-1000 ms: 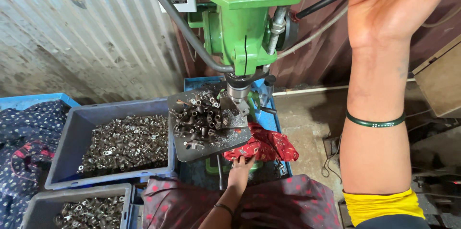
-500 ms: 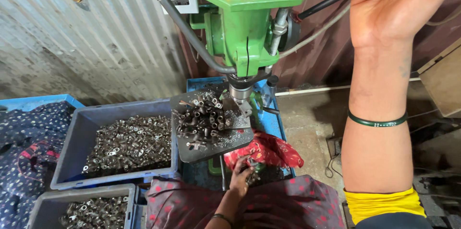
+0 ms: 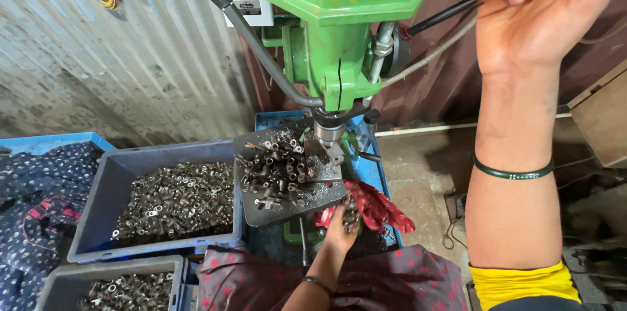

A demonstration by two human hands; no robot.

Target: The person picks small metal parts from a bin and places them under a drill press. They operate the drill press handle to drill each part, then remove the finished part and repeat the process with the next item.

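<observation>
A green drill press (image 3: 339, 30) stands in front of me, its chuck (image 3: 324, 133) just above a dark metal table (image 3: 287, 210) heaped with small metal parts (image 3: 277, 167). My right hand (image 3: 532, 14) is raised at the upper right, its fingers closed around a black feed lever (image 3: 439, 16). My left hand (image 3: 341, 223) reaches under the table's front edge next to a red cloth (image 3: 379, 210), and several small metal pieces sit in its fingers. A green bangle (image 3: 513, 172) circles my right forearm.
A grey bin (image 3: 91, 219) of small metal parts sits to the left, with a second bin (image 3: 59, 285) below it. A blue tray (image 3: 369, 167) lies under the press. Another long black lever (image 3: 251, 37) sticks out to the left. Corrugated metal wall (image 3: 98, 56) behind.
My left hand has shifted slightly right and up toward the table's front edge by the red cloth. My right hand keeps its hold on the lever.
</observation>
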